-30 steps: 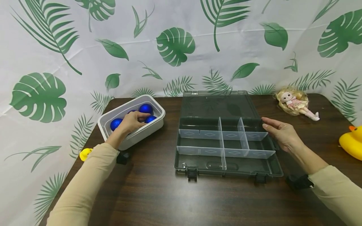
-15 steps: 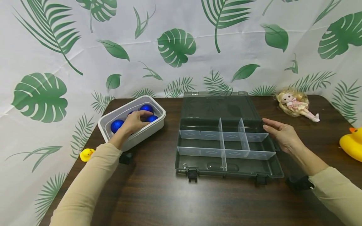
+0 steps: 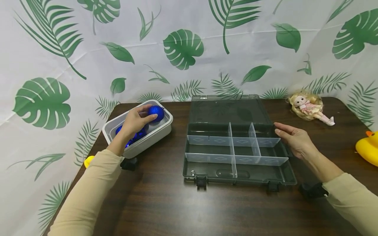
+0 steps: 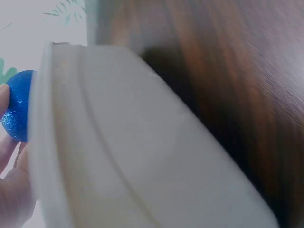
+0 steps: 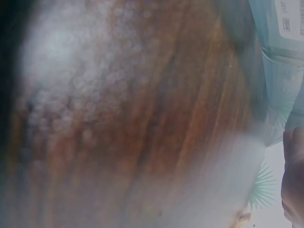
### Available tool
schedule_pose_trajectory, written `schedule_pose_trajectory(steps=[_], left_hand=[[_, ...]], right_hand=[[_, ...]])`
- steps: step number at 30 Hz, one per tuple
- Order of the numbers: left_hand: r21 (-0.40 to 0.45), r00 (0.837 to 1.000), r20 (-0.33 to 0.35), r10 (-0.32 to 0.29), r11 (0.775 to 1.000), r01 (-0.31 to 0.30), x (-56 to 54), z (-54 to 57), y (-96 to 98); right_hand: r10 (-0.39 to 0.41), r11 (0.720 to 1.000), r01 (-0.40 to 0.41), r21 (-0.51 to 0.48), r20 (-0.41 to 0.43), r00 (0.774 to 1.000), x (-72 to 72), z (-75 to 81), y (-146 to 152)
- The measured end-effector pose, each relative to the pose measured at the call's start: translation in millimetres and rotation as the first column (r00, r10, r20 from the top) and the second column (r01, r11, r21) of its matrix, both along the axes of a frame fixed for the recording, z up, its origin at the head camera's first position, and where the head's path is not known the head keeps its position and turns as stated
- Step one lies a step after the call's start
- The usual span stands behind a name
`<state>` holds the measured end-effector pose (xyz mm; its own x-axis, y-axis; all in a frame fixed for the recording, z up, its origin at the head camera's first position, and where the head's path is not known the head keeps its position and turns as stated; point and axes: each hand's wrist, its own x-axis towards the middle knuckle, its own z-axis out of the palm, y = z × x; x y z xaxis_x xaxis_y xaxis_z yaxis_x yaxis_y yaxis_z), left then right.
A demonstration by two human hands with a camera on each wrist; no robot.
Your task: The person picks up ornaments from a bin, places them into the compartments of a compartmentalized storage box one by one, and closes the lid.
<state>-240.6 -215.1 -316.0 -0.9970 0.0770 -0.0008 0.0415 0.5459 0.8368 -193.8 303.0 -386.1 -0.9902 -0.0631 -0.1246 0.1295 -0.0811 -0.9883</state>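
Note:
In the head view, my left hand pinches a glittery blue bauble between thumb and fingers, over the far end of the white tub. Several more blue baubles lie in the tub, partly hidden by the hand. The left wrist view has the held bauble beyond the tub's rim. My right hand has its fingers extended, tips touching the right side of a smoky, see-through divider box where its raised lid meets the base. Clear dividers split the base into compartments.
A blonde doll lies at the back right of the dark wooden table. A large yellow rubber duck stands at the right, and a small one beside my left forearm. Leaf-printed cloth hangs behind.
My left hand has lifted one blue bauble from among the others up to the tub's rim height. The remaining baubles have shifted toward the tub's near side. The right hand stays put.

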Motion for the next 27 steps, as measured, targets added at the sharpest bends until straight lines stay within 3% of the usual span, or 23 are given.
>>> schedule_pose_trajectory(steps=[5,12,16,21,27], left_hand=[[0.152,0.998,-0.009,-0.063,0.986,0.063,3.7,13.1,24.8],[0.304,0.967,0.004,-0.255,0.922,0.241,5.0,14.8,94.2],[0.327,0.932,0.009,-0.361,0.882,0.339,3.4,12.2,139.6],[0.276,0.882,0.016,-0.472,0.85,0.449,2.8,10.3,182.0],[0.284,0.859,0.04,-0.511,0.83,0.48,2.5,6.4,210.4]], right_hand=[[-0.01,1.0,0.01,0.009,0.005,1.0,-0.5,0.5,2],[-0.014,0.999,0.013,-0.031,-0.023,1.0,1.0,1.5,1],[-0.019,0.998,0.017,-0.059,-0.026,0.999,2.7,-0.3,-1],[-0.034,0.998,0.032,-0.057,-0.021,0.999,2.8,-1.6,-3],[-0.038,0.998,0.037,-0.043,-0.032,0.999,1.2,-2.2,-2]])
